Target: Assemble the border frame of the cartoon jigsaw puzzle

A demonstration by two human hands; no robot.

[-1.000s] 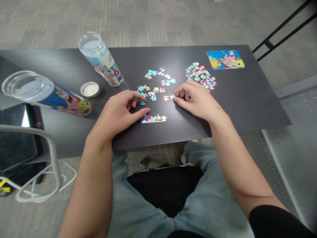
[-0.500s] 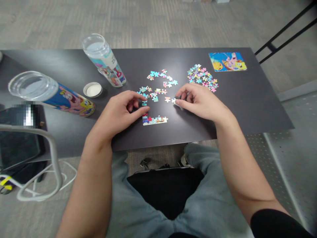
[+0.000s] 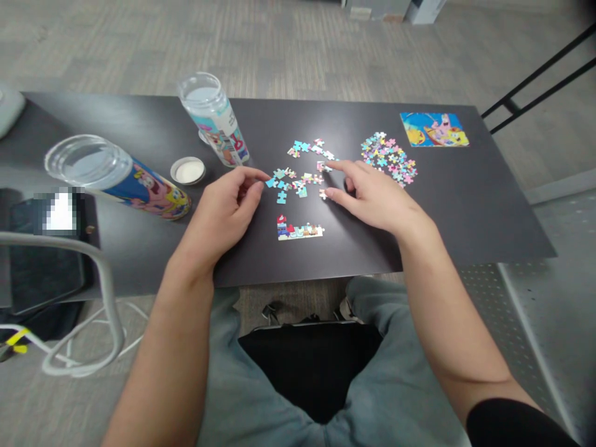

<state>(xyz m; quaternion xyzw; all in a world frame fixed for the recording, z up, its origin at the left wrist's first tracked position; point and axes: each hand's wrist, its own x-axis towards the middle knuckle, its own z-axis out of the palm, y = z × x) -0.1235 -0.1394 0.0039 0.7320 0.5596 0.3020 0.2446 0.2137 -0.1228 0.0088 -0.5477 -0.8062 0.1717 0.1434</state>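
Head view: left hand [image 3: 226, 205] sits left of the loose pieces [image 3: 303, 188], fingers curled, index tip beside a blue piece; cannot tell whether thumb and index meet or grip anything. Right hand [image 3: 375, 192] has thumb and index spread, thumb at a small pale piece [image 3: 323, 194], index tip by a pinkish piece [image 3: 321, 166]; no pinch visible.

Joined strip [image 3: 300, 232] lies flat on the table [image 3: 488, 230], nearer the person than the loose pieces, untouched. Long axis runs left to right, roughly along the near table edge, right end slightly farther off. Straight pale edge faces the person; left end turns away in a short arm, making an L. A tab points right.

Judgement on handling: slide single pieces with light fingertips, keep them flat and picture-up, turn each before pressing, keep wrists off the strip.
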